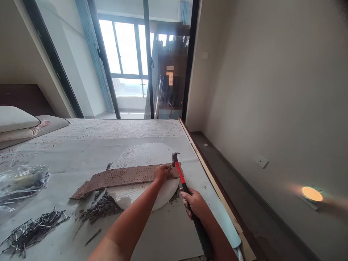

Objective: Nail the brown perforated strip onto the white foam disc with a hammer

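Observation:
My right hand (193, 203) is wrapped round the black grip of a claw hammer (179, 172) with a red shaft. Its head is just over the right end of a brown board (122, 176) dotted with rows of small holes. My left hand (162, 174) rests on that board with the fingertips pinched, close to the hammer head, on what looks like a nail, mostly hidden. Under the board lies a white round slab (144, 154). Dark grey crumbs (104, 207) are heaped at its near left side. A single nail (92, 237) lies closer to me.
A pile of nails (35, 232) lies at the lower left, below a clear plastic bag (21, 185) holding more. White sheeting (89, 145) covers the bed-like surface, whose wooden edge (209, 170) runs along the right. Folded bedding (19, 123) sits far left. A wall (272, 90) rises on the right.

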Available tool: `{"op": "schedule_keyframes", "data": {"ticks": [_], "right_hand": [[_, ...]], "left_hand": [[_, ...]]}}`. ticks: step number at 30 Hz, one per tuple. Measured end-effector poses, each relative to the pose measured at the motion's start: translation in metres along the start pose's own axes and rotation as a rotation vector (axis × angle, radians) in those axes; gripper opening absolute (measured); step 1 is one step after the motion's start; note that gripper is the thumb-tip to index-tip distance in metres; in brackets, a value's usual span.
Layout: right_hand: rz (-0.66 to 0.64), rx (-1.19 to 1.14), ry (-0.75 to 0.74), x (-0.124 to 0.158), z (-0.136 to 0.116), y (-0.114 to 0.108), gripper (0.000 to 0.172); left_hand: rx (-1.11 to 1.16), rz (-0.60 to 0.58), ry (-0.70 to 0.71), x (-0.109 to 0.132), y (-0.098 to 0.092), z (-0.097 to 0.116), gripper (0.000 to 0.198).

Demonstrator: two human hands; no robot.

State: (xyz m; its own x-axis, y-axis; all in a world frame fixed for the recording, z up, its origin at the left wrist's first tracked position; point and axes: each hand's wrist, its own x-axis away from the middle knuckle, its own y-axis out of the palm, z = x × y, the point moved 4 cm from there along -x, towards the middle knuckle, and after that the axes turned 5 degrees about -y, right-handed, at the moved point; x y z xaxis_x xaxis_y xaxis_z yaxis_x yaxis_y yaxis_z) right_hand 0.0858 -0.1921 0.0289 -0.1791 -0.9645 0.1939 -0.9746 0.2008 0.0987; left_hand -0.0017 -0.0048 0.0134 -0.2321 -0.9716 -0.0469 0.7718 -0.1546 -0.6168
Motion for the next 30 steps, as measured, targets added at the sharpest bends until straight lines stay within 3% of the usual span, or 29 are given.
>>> {"op": "schedule_keyframes", "data": {"ticks": [11, 19, 30], "right_hand": [[0.000, 0.062, -0.089, 0.012, -0.022, 0.004, 0.044], [0.013, 0.131, -0.054, 0.012, -0.023, 0.006, 0.035], [-0.021, 0.115, -0.069, 0.015, -0.030, 0.011, 0.038]], "left_hand": [[-0.071, 0.039, 0.046, 0.002, 0.002, 0.000, 0.023], [-0.135, 0.054, 0.066, 0.004, 0.006, -0.001, 0.025], [-0.116, 0.068, 0.067, 0.008, 0.003, 0.001, 0.024]]}}
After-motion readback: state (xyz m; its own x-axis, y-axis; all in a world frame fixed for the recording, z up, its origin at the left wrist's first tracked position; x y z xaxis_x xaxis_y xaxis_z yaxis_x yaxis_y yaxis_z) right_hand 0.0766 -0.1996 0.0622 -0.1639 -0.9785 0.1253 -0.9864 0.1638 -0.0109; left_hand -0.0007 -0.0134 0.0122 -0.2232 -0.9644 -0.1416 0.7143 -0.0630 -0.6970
